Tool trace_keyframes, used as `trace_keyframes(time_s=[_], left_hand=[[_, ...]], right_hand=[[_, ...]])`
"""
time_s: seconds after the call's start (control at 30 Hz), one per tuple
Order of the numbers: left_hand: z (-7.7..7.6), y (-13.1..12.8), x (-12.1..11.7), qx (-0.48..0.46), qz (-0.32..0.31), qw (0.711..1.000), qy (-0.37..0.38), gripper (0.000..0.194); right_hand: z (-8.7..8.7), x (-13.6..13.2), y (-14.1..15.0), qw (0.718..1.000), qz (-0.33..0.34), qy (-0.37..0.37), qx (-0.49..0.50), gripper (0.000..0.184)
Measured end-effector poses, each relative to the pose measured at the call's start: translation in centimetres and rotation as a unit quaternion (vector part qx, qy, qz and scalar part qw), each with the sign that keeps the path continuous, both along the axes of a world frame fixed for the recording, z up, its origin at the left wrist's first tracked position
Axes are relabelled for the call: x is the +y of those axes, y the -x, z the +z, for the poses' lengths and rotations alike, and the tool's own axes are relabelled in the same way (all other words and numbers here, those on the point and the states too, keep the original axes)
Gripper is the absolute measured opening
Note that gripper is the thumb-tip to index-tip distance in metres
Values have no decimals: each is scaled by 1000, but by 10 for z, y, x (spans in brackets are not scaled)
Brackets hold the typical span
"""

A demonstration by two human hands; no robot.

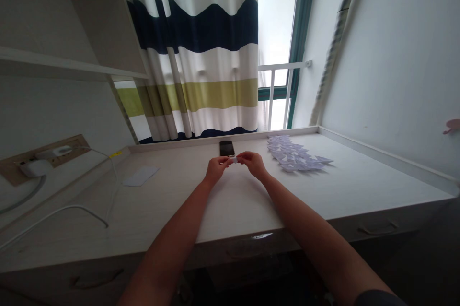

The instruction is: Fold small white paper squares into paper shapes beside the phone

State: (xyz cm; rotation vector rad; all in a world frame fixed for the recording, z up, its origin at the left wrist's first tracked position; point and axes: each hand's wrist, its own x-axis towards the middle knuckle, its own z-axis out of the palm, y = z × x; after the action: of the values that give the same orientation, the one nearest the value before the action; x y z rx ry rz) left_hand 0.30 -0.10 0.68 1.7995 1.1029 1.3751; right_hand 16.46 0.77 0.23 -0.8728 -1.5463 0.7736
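Between my two hands, above the middle of the white desk, is a small piece of white paper (235, 159). My left hand (216, 169) pinches its left side, and the fingers of my right hand (253, 163) are closed on its right side. The paper's exact shape is too small to make out. Just behind my hands lies a dark phone (226, 148). To the right of my right hand is a spread pile of pointed, folded white paper pieces (293, 155).
White sheets of paper (140, 176) lie on the desk (172, 205) at the left. A white cable (114, 171) runs from plugs in the wall socket (45, 157) over the desk's left side. A raised rim (201, 139) edges the back, before the striped curtain (215, 95).
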Motion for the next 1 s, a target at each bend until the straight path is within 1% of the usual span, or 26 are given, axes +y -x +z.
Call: trace_keyframes(time_s=[0.17,0.37,0.43,0.57,0.7,0.87,1.0], left_hand=[[3,-1,-4,-22,-16,1000,8,26],[3,-2,-5,-60,-41,996,52,24],[2,-4,-5,-82,-57,992,75,24],[-1,-8,-5,-120,-89,983,105,28],[-3,-9,-3,-127,-97,983,95,27],[-3,-7,-2,-116,-78,987,84,23],[-2,-6,-2,-101,-72,990,71,21]], right_hand=[[3,-2,0,1000,7,24,16,14],[6,-7,2,992,69,95,46,25],[5,-8,3,992,70,99,46,23],[3,-7,4,993,46,94,61,21],[3,-7,4,991,60,95,74,24],[7,-10,6,985,83,121,89,26],[9,-11,6,987,64,122,79,25]])
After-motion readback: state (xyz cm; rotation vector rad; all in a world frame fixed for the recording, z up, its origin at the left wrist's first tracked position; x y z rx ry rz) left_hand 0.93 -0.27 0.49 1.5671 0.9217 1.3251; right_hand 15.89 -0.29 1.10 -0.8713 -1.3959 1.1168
